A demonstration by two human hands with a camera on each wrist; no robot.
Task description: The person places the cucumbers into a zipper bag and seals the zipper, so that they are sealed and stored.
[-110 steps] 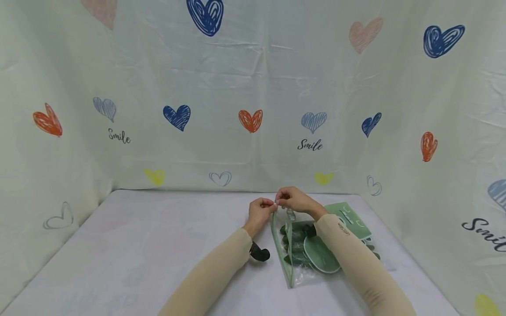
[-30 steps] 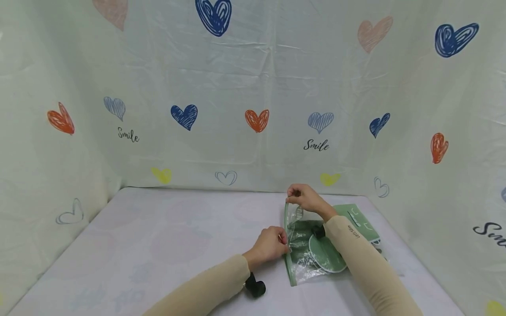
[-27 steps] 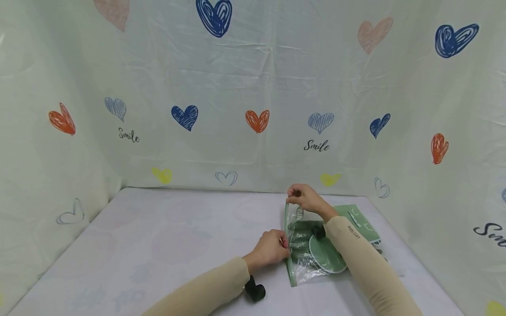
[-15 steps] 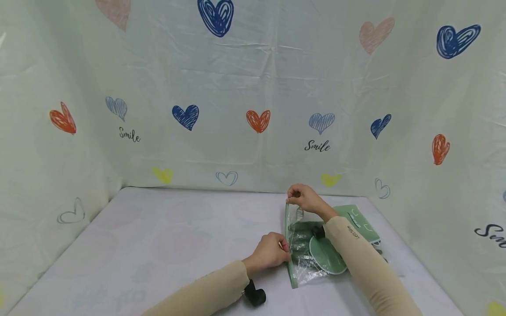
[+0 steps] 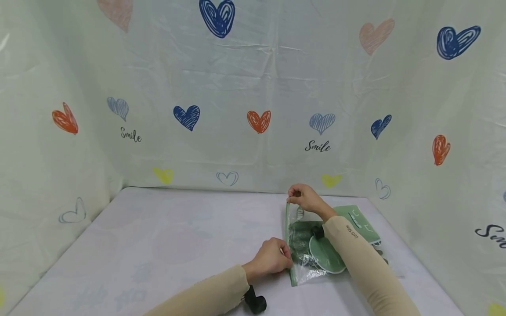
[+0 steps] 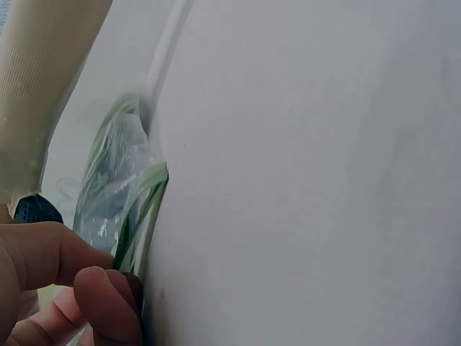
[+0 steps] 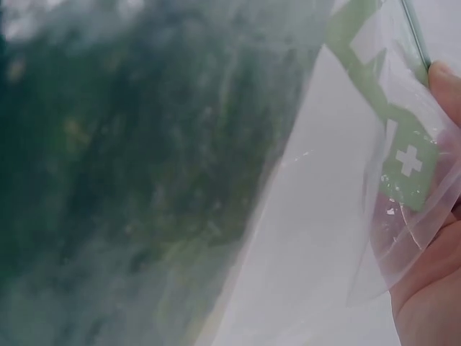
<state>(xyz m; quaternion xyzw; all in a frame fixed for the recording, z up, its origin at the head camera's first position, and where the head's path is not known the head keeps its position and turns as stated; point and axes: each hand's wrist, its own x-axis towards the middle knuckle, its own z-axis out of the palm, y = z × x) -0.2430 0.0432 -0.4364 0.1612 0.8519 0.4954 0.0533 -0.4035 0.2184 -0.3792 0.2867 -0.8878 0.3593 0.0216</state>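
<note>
A clear plastic zip bag with a green edge strip lies on the table, dark green contents showing through it. My left hand pinches the strip between thumb and forefinger, close to its near end. At the far corner of the same strip, my right hand holds on with its fingertips. In the left wrist view, the bag's green edge runs away from the pinching fingers. The right wrist view has clear film with green print in front of part of the right hand.
A green printed panel and a round green panel show at the bag, partly behind the right sleeve. The white-covered table extends left. A heart-patterned curtain hangs behind it.
The left hand has gone from the far corner, beside the right hand, along the strip towards the near end. The bag's mouth edges, apart earlier, now lie together. The right hand stays at the corner.
</note>
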